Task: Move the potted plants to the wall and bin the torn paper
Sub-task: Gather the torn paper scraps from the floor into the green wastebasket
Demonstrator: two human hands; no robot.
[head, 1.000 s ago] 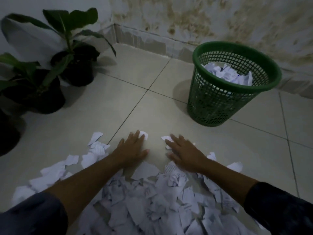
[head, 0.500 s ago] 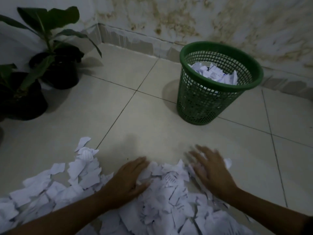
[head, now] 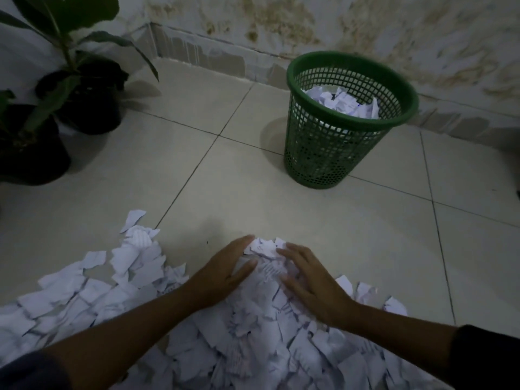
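At the upper left of the frame I see the two potted plants (head: 59, 108) in dark pots, standing close by the wall (head: 365, 32) at the corner, so I judge that part of the task done or nearly so. The step in hand is the paper.

The torn paper (head: 213, 344) lies spread across the floor (head: 281, 209) over the lower left and lower centre of the frame, a thick layer of white scraps, some with lines of print on them.

At lower centre my left hand (head: 225, 270) lies with straight fingers pressed against the left flank of a small heap at the far edge of the pile, holding nothing clenched. Just beside it, my right hand (head: 309, 285) lies flat with fingers spread on the heap's right flank. The two hands face each other with the scraps bunched between them, fingertips close together at the top.

At the upper right stands the green mesh bin (head: 346, 119), upright, near the wall and well apart from the hands, already partly filled with scraps.

Next, I reckon, the hands must cup under the heap, squeeze it so loose bits do not slip out, lift, and carry it up and right over the bin's rim.
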